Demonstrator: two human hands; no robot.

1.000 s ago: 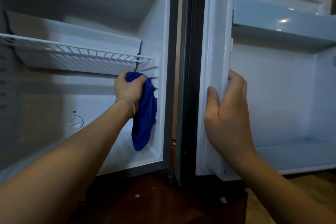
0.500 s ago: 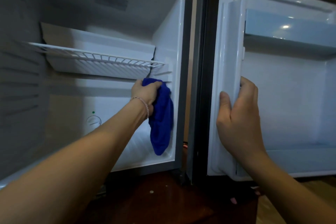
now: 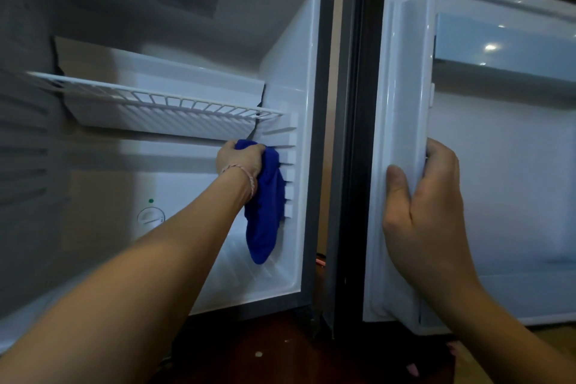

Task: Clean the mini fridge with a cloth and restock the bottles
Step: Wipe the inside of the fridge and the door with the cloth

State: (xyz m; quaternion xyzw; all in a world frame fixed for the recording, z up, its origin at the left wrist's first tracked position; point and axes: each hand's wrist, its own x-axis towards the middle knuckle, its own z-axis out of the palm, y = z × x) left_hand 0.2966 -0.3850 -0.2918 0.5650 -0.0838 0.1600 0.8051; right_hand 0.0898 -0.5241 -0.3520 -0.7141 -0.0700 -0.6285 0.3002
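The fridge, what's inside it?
A white wire shelf, a dial, and the left hand gripping a blue cloth. No bottles show; the arm hides some floor.

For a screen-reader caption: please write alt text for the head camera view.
A person's left hand grips a blue cloth against the ribbed right inner wall of an open mini fridge, just below its white wire shelf. Their right hand holds the inner edge of the open fridge door. No bottles are visible.

Head view, close before open fridge.
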